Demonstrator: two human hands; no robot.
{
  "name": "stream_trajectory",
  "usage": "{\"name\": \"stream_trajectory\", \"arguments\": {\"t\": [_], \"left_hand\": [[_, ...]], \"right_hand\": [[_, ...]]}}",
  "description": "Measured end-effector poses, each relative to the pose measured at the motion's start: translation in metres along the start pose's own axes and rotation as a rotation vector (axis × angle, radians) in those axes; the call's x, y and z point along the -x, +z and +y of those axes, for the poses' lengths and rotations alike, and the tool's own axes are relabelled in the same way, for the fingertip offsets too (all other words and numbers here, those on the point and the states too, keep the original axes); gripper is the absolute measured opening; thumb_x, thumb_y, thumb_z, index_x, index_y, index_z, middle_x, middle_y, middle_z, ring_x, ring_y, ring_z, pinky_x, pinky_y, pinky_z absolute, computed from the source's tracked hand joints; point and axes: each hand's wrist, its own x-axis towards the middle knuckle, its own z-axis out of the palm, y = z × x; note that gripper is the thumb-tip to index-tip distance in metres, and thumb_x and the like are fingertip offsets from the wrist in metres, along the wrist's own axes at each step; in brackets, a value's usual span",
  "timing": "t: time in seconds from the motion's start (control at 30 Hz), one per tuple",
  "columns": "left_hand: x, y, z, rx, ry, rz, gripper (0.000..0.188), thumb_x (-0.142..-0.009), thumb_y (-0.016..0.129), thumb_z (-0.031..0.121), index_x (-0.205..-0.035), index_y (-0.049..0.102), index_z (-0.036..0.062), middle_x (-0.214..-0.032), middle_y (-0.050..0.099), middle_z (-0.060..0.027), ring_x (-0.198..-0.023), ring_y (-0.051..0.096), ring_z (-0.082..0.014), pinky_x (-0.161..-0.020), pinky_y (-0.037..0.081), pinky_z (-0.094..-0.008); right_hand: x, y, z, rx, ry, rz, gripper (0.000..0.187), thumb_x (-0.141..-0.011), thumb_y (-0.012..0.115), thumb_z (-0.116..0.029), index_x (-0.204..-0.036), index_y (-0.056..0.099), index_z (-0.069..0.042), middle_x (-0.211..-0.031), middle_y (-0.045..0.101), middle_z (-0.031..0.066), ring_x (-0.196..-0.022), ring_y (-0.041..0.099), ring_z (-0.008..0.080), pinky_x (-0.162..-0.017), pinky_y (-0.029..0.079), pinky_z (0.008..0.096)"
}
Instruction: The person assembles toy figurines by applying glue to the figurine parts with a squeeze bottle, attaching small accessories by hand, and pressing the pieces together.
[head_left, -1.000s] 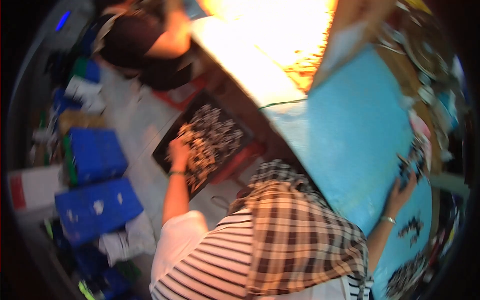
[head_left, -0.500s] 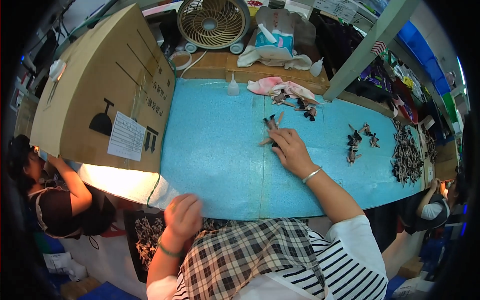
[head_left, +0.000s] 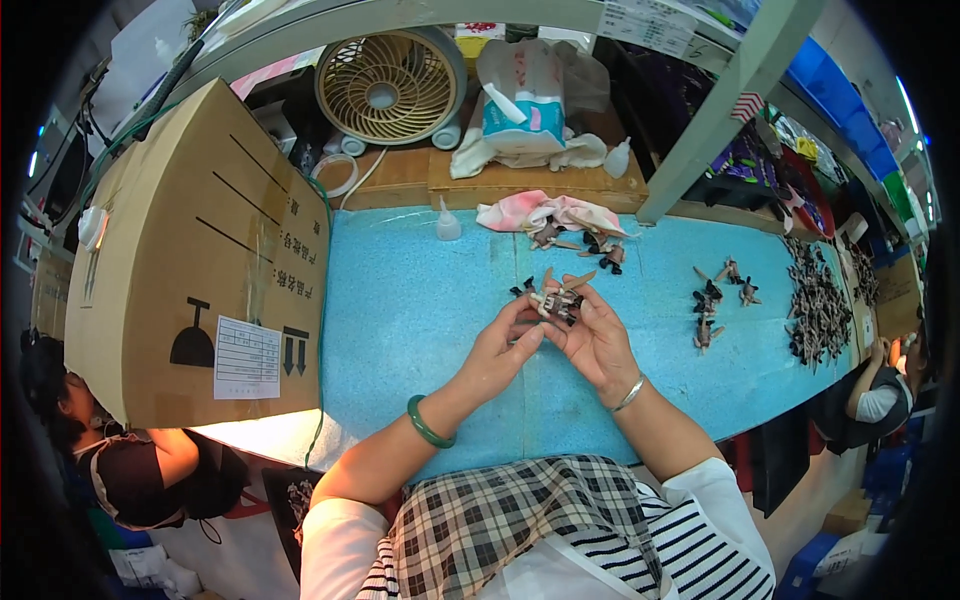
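A small brown-and-black toy figure point(head_left: 556, 303) with pale limbs is held above the mat between my two hands. My left hand point(head_left: 497, 352), a green bangle at its wrist, has its fingers closed on the figure's lower left side. The fingers of my right hand point(head_left: 598, 345), which wears a silver bangle, are wrapped round its right side. Part of the figure is hidden by my fingers. Just beyond my left hand, a dark piece point(head_left: 523, 288) lies on the blue mat point(head_left: 400, 330). Several similar figures point(head_left: 604, 250) lie beside a pink-and-white cloth point(head_left: 550, 212).
A large cardboard box point(head_left: 200, 270) stands on the left. Behind the mat are a fan point(head_left: 385, 95), a tissue pack point(head_left: 523, 110) and a small dropper bottle point(head_left: 447, 222). A heap of figures point(head_left: 818, 305) lies at the right, near a grey post point(head_left: 715, 120). Other people sit at both sides.
My left hand has risen from the table's front edge to join the right. The figure that lay under my right hand is now lifted between both. The view has tilted slightly.
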Motion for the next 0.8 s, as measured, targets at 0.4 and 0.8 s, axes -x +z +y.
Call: {"name": "stream_trajectory", "arguments": {"t": [0.4, 0.8], "left_hand": [[0.001, -0.057, -0.001, 0.55, 0.127, 0.476, 0.025, -0.096, 0.048, 0.014, -0.121, 0.048, 0.0073, -0.115, 0.056, -0.0084, -0.106, 0.057, -0.0215, -0.087, 0.052, -0.0373], [-0.001, -0.098, 0.014, 0.328, 0.101, 0.68, 0.016, -0.091, 0.054, 0.009, -0.106, 0.054, 0.0042, -0.088, 0.055, -0.002, -0.071, 0.056, -0.011, -0.063, 0.05, -0.0254]], "right_hand": [[-0.079, 0.038, 0.043, 1.06, -0.319, -0.108, 0.037, -0.084, 0.058, -0.003, -0.121, 0.052, -0.001, -0.124, 0.053, 0.0092, -0.113, 0.052, 0.0195, -0.093, 0.044, 0.0312], [-0.19, 0.041, 0.046, 1.693, -0.358, -0.162, 0.041, -0.073, 0.067, -0.01, -0.111, 0.054, 0.0, -0.096, 0.063, 0.0185, -0.088, 0.06, 0.0361, -0.077, 0.048, 0.0393]]}}
